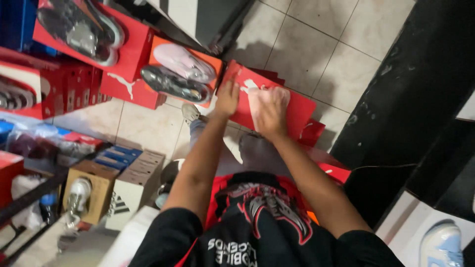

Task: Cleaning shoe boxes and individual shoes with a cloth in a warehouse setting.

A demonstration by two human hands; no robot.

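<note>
1. Red shoebox lid (297,106): the landmark. It lies tilted over the person's knee, above the tiled floor (316,44), its broad top face turned up toward the camera; held this way, the flat face is easy to reach with both hands.
2. Left hand (226,99): rests on the near left edge of the red shoebox lid. The fingers are stretched out and spread, the palm down, nothing clasped; the hand appears to steady the lid by pressing on it.
3. Right hand (271,116): lies flat on the middle of the red shoebox lid, just beside the left hand. The fingers are extended, not curled. A pale patch sits under them; whether this is a cloth or a print on the lid cannot be told.
4. Open shoebox (208,62): to the left of the red shoebox lid, almost touching it. It holds 2 shoes laid on their sides, 1 pale pink (184,62) and 1 dark (173,84).
5. Stacked red boxes (118,74): further left of the lid, 1 topped with another open box of dark shoes.
6. Brown and white boxes (128,183): below and left of the lid, standing on the floor beside the person's leg.
</note>
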